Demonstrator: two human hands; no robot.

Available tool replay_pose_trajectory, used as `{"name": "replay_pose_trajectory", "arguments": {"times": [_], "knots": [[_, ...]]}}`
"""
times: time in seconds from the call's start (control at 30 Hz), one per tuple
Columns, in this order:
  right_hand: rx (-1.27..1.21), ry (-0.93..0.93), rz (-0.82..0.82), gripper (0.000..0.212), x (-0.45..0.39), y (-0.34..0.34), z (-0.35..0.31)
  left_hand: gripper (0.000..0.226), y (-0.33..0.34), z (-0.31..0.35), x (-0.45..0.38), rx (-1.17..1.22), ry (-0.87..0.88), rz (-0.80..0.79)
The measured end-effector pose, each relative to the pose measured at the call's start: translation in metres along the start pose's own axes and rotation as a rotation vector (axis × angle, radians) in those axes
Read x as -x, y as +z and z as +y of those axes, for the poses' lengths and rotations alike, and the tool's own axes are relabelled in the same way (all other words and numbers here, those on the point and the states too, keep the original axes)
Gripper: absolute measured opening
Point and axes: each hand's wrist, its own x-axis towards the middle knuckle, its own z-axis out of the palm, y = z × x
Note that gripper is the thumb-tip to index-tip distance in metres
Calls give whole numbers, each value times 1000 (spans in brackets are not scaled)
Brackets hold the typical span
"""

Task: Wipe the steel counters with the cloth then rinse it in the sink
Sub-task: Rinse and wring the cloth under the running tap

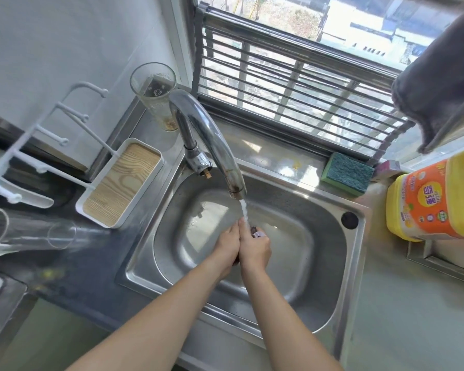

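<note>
Both my hands are pressed together over the middle of the steel sink [330,298], under the running stream from the curved tap [212,140]. My left hand [227,246] and my right hand [255,249] squeeze a small dark cloth [255,232] between them. Only a dark and pale bit of the cloth shows past the fingertips, with another dark edge below the palms. Water falls onto my fingertips. The steel counter [402,317] runs on the right of the sink.
A white rack with a wood-look tray [121,183] and a tall glass [156,95] stand left of the tap. A green sponge [346,174] lies on the back ledge. A yellow detergent bottle [434,202] stands at right, a grey towel [439,76] hangs above.
</note>
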Motion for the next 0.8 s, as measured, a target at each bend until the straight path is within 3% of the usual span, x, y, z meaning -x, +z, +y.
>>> {"name": "replay_pose_trajectory", "arguments": {"times": [0.13,0.3,0.4,0.5,0.6,0.63,0.73,0.8], "knots": [[93,28,-14,49,-8,2,-7,43,-3,2,1,-15,18,30],[73,151,-125,33,-28,-7,-11,35,-15,4,8,-236,42,-131],[-75,262,-96,50,-75,-9,27,6,-28,-1,9,-221,85,-209],[-129,277,-89,63,-79,-10,38,31,-39,-2,1,-118,97,-39],[-188,167,-159,16,-17,-12,-2,25,-35,7,-6,104,-49,142],[-182,89,-178,12,-3,-8,-5,23,-31,8,-7,142,-93,138],[-105,-122,-170,45,23,8,-3,40,-13,7,-3,133,-98,18],[-75,-204,-94,50,23,13,-1,46,-4,4,-1,140,-57,25]]}}
